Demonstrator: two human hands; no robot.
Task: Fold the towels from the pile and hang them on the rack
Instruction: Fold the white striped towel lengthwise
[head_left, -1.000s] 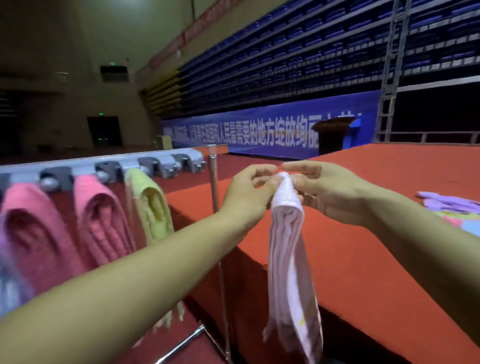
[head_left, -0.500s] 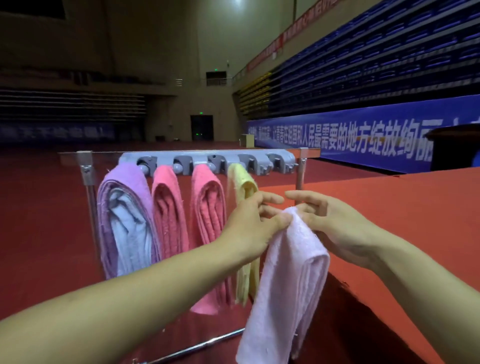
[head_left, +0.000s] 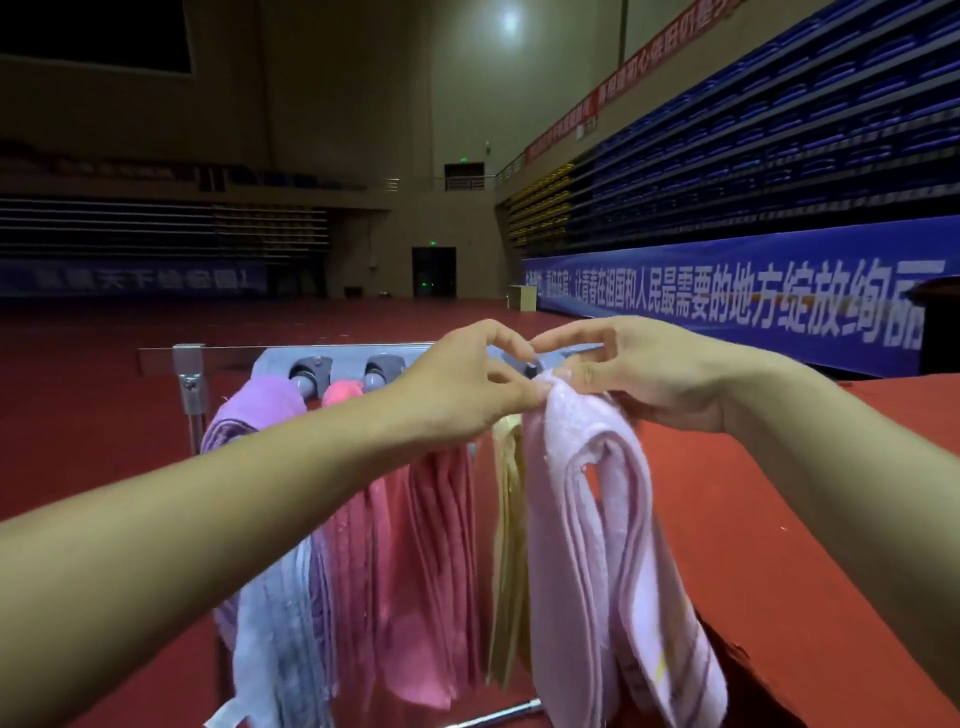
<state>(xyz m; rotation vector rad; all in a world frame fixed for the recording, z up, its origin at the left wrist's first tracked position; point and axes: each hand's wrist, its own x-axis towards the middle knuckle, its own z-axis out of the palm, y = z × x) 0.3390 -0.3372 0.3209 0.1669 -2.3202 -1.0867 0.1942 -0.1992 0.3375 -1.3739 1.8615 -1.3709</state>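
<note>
I noted both hands' fingers pinched on the top fold of the folded pale pink terry towel (head_left: 597, 519): left hand (head_left: 467, 384), right hand (head_left: 639, 374). It hung at the grey clip rack (head_left: 343, 364), beside the yellow towel (head_left: 506, 545).

We see the pale pink towel (head_left: 597, 519) as soft looped terry cloth, matt and slightly nubbly, with a flat woven band near its hem. The purple towel (head_left: 244, 415), deep pink towel (head_left: 436, 561) and yellow towel (head_left: 506, 545) share that fuzzy cloth. The rack (head_left: 189, 384) has brushed, dully shining metal posts and smooth grey plastic clips (head_left: 382, 366). The tabletop (head_left: 779, 545) looks covered in matt red felt-like fabric.
</note>
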